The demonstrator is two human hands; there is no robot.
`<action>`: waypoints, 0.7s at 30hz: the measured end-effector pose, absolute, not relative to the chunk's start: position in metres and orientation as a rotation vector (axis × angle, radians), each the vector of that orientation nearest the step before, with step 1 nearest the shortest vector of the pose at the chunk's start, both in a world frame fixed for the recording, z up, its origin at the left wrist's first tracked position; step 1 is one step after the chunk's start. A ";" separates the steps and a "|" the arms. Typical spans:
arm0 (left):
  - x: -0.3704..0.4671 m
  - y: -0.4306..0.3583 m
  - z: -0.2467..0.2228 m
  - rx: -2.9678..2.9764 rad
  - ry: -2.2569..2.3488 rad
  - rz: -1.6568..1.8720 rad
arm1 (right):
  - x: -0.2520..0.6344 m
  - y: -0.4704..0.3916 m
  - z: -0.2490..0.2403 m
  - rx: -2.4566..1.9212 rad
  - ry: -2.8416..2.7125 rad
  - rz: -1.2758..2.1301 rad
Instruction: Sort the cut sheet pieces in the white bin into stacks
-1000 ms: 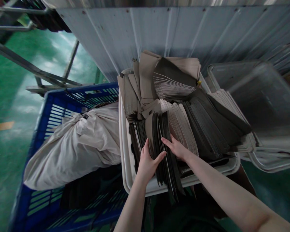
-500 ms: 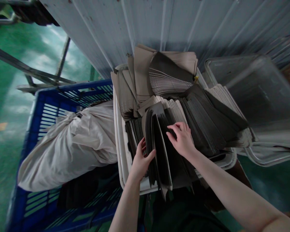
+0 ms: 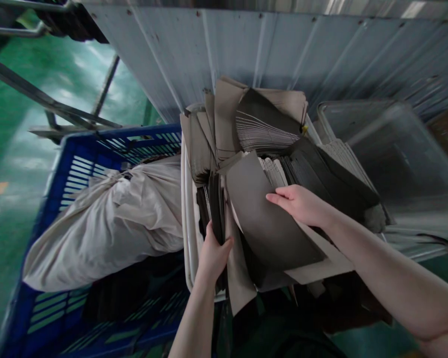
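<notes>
A white bin [image 3: 188, 248] is packed with stacks of thin dark and light grey sheets. My left hand [image 3: 213, 252] wraps round a bundle of dark sheets [image 3: 217, 209] at the bin's left side. With thumb and fingers, my right hand [image 3: 296, 203] pinches the right edge of a wide grey sheet [image 3: 265, 214], which leans over the other sheets. Light sheets show beneath it. Behind stands a fanned dark stack [image 3: 265, 124], with more dark sheets [image 3: 332, 174] at the right.
A blue crate [image 3: 56, 174] holding a tied white cloth sack [image 3: 134, 219] stands at the left. On the right is a clear plastic bin [image 3: 406, 164]. A corrugated metal panel [image 3: 239, 54] rises behind, and a metal frame [image 3: 59, 109] stands at the upper left.
My left hand has shifted slightly left with the dark bundle. My right hand has moved right and now grips the wide grey sheet, which has tilted over to the right.
</notes>
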State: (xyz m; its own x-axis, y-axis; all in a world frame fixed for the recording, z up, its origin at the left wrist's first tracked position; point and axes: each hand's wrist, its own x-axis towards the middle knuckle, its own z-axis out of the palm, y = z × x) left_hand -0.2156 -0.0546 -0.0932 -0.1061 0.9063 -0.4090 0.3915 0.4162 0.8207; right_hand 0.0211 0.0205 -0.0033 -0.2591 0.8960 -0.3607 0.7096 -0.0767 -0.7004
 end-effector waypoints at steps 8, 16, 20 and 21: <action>-0.226 -0.062 -0.101 1.054 1.669 0.683 | -0.001 -0.004 -0.074 -1.859 -1.915 1.311; -0.213 -0.060 -0.095 1.101 1.725 0.741 | -0.035 -0.022 -0.054 -1.752 -1.937 1.208; -0.214 -0.061 -0.094 1.129 1.708 0.798 | -0.017 -0.010 0.003 -1.603 -2.084 1.226; -0.215 -0.062 -0.094 1.131 1.712 0.791 | -0.005 -0.004 0.025 -1.592 -2.175 1.124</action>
State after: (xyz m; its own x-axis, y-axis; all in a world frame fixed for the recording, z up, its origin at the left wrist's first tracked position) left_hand -0.2154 -0.0620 -0.0940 -0.1676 0.9269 -0.3359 0.3448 0.3743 0.8608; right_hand -0.0048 -0.0043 0.0248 -0.3884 0.8865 -0.2515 0.7177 0.1198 -0.6859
